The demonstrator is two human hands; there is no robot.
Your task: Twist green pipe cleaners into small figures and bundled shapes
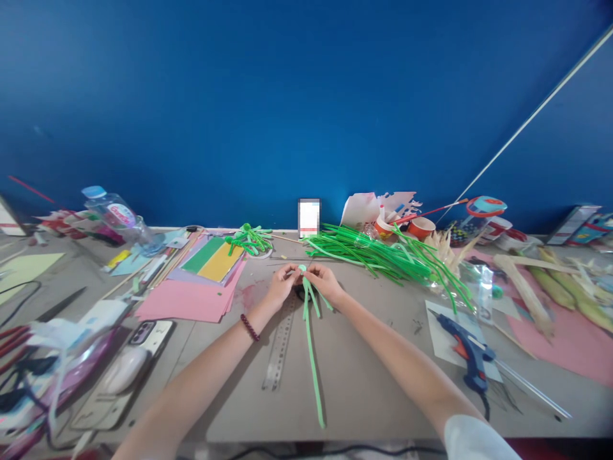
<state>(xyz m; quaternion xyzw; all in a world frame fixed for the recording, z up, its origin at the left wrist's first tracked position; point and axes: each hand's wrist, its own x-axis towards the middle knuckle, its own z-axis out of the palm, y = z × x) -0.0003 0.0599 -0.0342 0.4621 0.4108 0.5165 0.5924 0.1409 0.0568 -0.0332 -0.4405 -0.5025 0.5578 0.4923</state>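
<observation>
Both hands meet at the middle of the table around a piece twisted from light green pipe cleaners (312,364). Its small rounded top is pinched between the fingertips of my left hand (283,284) and my right hand (326,284). One long stem hangs toward the front edge, and a few shorter stems splay out beside it. Below my left hand lies a clear ruler (278,350). Something small and dark sits under the fingers, mostly hidden. Behind my right hand spreads a large bundle of green pipe cleaners (373,254).
A blue hot glue gun (462,345) rests on white paper at right. Coloured sheets (184,300) and shaped green pipe cleaners (249,240) lie to the left. A phone (108,396) and bottle (119,214) are farther left. The blue wall (306,108) closes off the back.
</observation>
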